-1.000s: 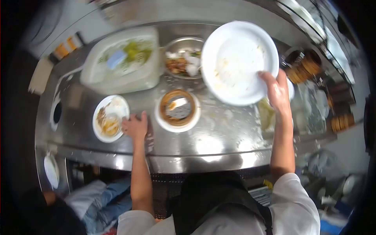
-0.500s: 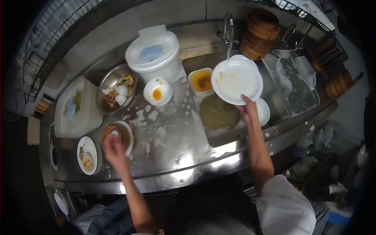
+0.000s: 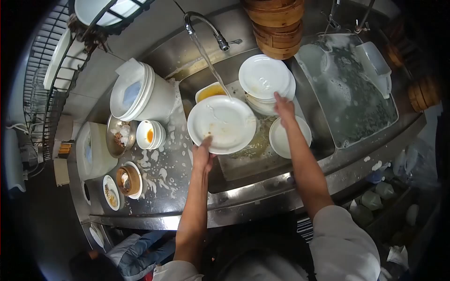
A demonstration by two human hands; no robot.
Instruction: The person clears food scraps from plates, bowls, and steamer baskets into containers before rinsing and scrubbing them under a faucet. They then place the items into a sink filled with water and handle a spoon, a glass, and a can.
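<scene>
A white plate with brown specks is held at its near rim by my left hand, thumb on top. Water from the curved faucet falls on that plate's far edge. To the right, my right hand touches the near rim of another white plate, which lies over more stacked dishes. Whether its fingers grip that rim is unclear. A round white dish sits below my right hand. Behind the held plate is a container of orange liquid.
Bamboo steamers stand behind the sink, and a soapy water basin is at the right. A white bucket, stacked bowls, a metal bowl of scraps and a bamboo steamer basket stand left.
My left hand has moved from the small steamer basket to the sink and taken hold of a plate under the water. My right hand is now at another plate farther right. The view has shifted.
</scene>
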